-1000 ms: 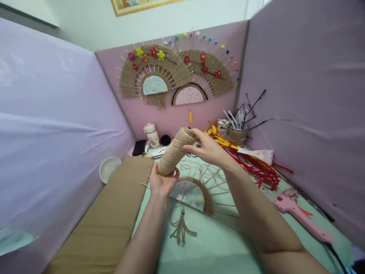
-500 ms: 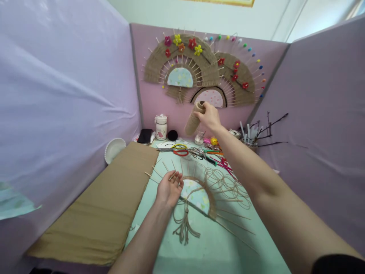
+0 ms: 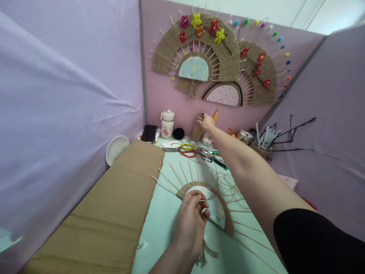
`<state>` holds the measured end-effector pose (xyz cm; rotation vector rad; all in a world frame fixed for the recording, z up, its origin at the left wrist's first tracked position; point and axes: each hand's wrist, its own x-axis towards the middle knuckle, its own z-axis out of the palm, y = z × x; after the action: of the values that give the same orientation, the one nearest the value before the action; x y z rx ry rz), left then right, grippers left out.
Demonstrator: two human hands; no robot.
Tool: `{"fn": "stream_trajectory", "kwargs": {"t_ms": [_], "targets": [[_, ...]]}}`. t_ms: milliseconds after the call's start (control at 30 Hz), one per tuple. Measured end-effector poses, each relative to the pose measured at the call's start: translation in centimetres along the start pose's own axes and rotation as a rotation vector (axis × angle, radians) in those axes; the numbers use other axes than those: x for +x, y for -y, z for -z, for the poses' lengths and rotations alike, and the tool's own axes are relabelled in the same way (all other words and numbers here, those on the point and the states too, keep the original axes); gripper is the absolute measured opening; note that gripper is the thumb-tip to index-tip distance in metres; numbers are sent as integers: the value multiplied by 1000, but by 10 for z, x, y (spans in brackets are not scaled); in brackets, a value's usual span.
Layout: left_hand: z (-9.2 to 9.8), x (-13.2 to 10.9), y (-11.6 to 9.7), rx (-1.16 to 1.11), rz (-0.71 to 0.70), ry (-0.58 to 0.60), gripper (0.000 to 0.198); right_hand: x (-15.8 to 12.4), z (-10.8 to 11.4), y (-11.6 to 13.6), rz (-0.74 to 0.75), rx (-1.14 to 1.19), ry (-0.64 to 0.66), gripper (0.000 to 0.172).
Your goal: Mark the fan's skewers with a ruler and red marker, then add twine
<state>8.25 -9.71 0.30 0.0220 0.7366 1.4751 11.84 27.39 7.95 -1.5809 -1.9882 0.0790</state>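
Note:
My right hand (image 3: 207, 122) reaches to the back of the table, its fingers closed on the top of an upright twine roll (image 3: 197, 131). Nearer to me, my left hand (image 3: 195, 213) hovers over a half-round fan frame (image 3: 229, 220) with thin sticks spreading from its woven rim. The fingers of that hand are curled, thumb near the fingertips, and whether anything small is between them cannot be made out. A twine tassel (image 3: 203, 257) hangs below the frame, partly hidden by the left hand. Loose twine (image 3: 228, 182) lies coiled at the frame's right.
Cardboard (image 3: 114, 201) covers the left side. Behind the frame lie scissors (image 3: 188, 153) and pliers (image 3: 220, 163). A white bottle (image 3: 167, 124), black phone (image 3: 149, 133) and cup of sticks (image 3: 261, 149) stand or lie along the back. Decorated fans (image 3: 228, 61) hang on the pink panel.
The twine roll, tilted in the air before, is now lower and upright at the back, my right hand still on it. My left hand has moved right over the frame and curled. The view has shifted.

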Motion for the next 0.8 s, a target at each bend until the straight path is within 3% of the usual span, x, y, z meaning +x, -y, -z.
{"fn": "stream_trajectory", "kwargs": {"t_ms": [167,300,400,567,733,800], "targets": [[0,0,0,7,26,-2,17,5,-3,1,-27,12,33,53],[1,3,-4,-15,3,8,16,-5,15,5,9,26,44,59],[0,4,-7,-33,-7,-3,14,-33,33,4,69,40,62,55],[1,5,-18,6,-127,-9,10,-134,69,-16,211,109,250,23],[1,8,-28,172,-407,-20,7,-257,102,-57,292,264,398,21],[2,12,-26,268,-444,-37,6,-288,106,-73,225,295,331,16]]}}
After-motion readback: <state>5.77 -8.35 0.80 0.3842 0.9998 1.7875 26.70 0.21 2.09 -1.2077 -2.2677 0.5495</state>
